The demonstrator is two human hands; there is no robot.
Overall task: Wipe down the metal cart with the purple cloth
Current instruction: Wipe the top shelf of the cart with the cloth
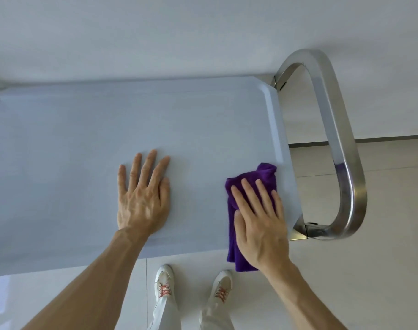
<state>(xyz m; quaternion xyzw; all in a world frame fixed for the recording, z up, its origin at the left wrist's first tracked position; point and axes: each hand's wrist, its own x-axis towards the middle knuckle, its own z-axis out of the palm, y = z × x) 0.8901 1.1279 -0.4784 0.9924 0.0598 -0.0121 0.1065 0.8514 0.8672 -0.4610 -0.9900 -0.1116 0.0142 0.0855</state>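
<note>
The metal cart's flat top (108, 129) fills the middle of the head view, pale grey with a raised rim. Its shiny curved steel handle (341, 148) loops out at the right end. A folded purple cloth (262, 177) lies near the top's right front corner, hanging a little over the near edge. My right hand (258, 217) presses flat on the cloth with straight fingers. My left hand (141, 196) rests palm down on the bare top, fingers spread, to the left of the cloth.
A white wall (203, 32) stands just behind the cart. Pale tiled floor (369, 258) lies to the right and in front. My two white shoes (164, 279) stand just under the cart's near edge.
</note>
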